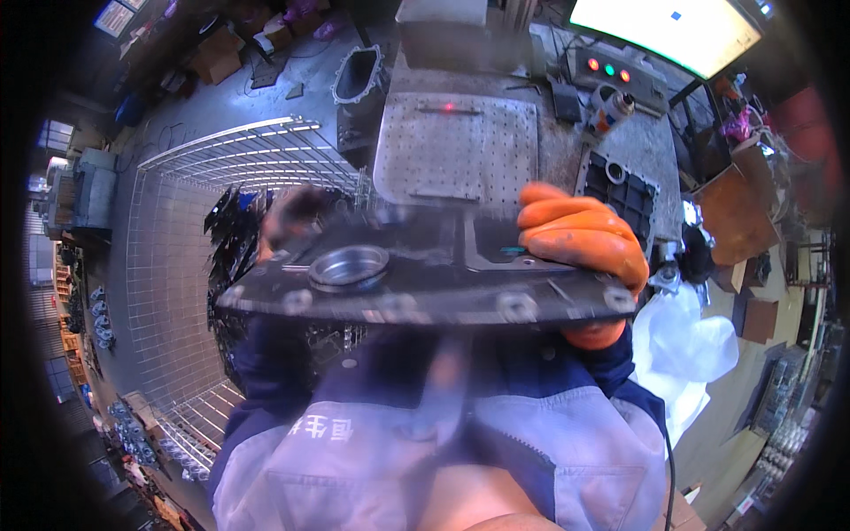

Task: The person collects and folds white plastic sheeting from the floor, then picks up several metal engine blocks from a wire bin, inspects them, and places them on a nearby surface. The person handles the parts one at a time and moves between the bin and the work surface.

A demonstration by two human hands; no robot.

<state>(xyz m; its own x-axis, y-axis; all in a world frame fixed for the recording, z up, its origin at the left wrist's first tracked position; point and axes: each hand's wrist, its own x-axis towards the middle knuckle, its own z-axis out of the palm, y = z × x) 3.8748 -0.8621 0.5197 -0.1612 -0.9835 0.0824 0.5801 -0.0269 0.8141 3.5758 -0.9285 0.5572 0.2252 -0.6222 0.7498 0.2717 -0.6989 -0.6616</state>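
Observation:
In front of my body I hold up a wide, dark metal cover (pixel 416 270). It has a round, raised ring opening on its left part and bolt holes along its near edge; motion blurs it. My right hand (pixel 584 237), in an orange glove, is closed round its right end, fingers on top and part of the glove showing below. My left hand (pixel 290 217) is at its far left edge, smeared by motion, and appears to grip it. Beyond the cover, a perforated plate (pixel 460 150) with a red light spot lies on the workbench.
A wire cage (pixel 168 292) with stacked dark metal parts (pixel 221 248) stands at my left. On the bench are a button box (pixel 620 75), a bottle (pixel 611 108) and a ribbed dark casting (pixel 611 190). A lit screen (pixel 668 35) stands behind. White plastic sheeting (pixel 677 345) lies at right.

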